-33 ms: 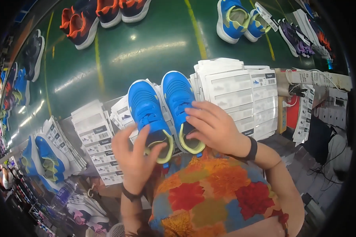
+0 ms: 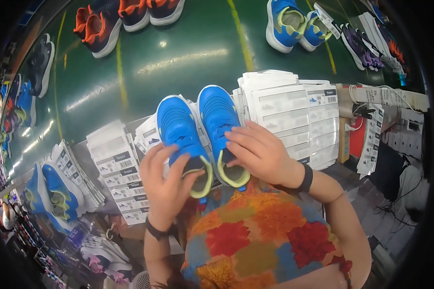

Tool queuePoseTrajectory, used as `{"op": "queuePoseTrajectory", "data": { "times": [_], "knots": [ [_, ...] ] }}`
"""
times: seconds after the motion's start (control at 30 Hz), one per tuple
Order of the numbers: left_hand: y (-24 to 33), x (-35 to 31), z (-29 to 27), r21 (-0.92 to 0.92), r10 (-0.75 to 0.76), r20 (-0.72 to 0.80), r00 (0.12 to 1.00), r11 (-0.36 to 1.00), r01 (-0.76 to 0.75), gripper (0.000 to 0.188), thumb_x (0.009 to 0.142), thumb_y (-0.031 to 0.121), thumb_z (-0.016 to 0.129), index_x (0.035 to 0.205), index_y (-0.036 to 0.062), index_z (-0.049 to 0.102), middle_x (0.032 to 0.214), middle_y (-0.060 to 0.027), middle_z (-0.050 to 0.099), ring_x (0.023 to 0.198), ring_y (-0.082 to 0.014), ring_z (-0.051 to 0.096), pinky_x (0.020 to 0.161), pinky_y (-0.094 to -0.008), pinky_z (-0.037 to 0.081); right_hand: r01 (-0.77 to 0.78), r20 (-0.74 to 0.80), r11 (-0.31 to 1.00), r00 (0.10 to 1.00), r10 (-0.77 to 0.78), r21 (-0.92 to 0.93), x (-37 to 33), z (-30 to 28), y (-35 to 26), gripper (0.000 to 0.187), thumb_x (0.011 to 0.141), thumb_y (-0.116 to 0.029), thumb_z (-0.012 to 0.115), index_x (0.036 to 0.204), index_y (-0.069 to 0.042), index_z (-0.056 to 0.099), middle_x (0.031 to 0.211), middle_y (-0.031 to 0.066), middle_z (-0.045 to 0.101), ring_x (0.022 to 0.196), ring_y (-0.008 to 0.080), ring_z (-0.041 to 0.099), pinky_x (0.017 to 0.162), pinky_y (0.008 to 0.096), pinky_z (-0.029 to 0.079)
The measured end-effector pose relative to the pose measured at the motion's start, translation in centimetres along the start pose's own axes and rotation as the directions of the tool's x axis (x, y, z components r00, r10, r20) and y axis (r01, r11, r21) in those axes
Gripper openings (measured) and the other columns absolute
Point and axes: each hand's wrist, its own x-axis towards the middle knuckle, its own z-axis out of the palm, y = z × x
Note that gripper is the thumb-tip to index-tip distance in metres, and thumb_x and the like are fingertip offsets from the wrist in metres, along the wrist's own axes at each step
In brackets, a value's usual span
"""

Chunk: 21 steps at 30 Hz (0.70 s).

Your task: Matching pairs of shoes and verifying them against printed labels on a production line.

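Note:
Side by side in front of me, toes pointing away, lie two blue sneakers with lime-green collar linings: the left sneaker and the right sneaker. My left hand is over the outer side and opening of the left sneaker, its fingers curved and apart, the thumb near the collar. On the right sneaker, the fingertips of my right hand rest across the strap, while the thumb sits at the opening. The hand covers part of that shoe's outer side. A dark band circles each wrist.
Stacked white printed label sheets stand right of the sneakers; more label sheets lie left. Beyond runs a green surface with yellow lines, carrying dark-and-orange sneakers and blue-and-lime sneakers. More blue sneakers are at lower left.
My left hand has moved slightly up and in over the left sneaker's side. My right hand keeps its place on the right sneaker, with only a slight finger shift.

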Motion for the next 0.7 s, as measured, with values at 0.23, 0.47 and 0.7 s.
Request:
{"op": "queuePoseTrajectory", "data": {
  "times": [0.23,0.47,0.7],
  "knots": [
    [-2.1,4.0,-0.9,-0.333,-0.12,0.101,0.988,0.931,0.147,0.015,0.073,0.007,0.078,0.084,0.0011,0.069,0.072,-0.0119,0.063,0.063,-0.028,0.061,0.059,-0.0351,0.048,0.022,0.027,0.971,0.999,-0.029,0.238,7.0,-1.3,2.1,0.015,0.079,-0.015,0.073,0.084,-0.002,0.067,0.074,0.0099,0.063,0.069,0.0261,0.061,0.063,0.0375,0.049],
    [-3.7,6.9,-1.0,-0.543,-0.248,0.404,0.88,0.71,0.449,0.014,0.083,0.012,0.073,0.083,-0.0017,0.072,0.066,-0.0075,0.064,0.059,-0.0135,0.055,0.056,-0.0277,0.041,-0.609,0.57,0.562,0.775,0.273,0.56,10.8,-2.8,3.5,0.026,0.088,-0.025,0.071,0.083,0.001,0.072,0.056,0.0076,0.058,0.052,0.0106,0.047,0.049,0.031,0.038],
    [-2.7,6.5,-1.3,-0.495,-0.388,0.438,0.811,0.649,0.578,0.014,0.08,0.012,0.075,0.082,-0.0014,0.072,0.067,-0.0077,0.066,0.06,-0.0153,0.059,0.058,-0.0277,0.045,-0.396,0.291,0.751,0.916,0.278,0.528,8.6,-1.1,2.3,0.02,0.083,-0.02,0.072,0.078,0.0,0.072,0.057,0.0091,0.056,0.051,0.0197,0.052,0.05,0.0331,0.041]
  ]
}}
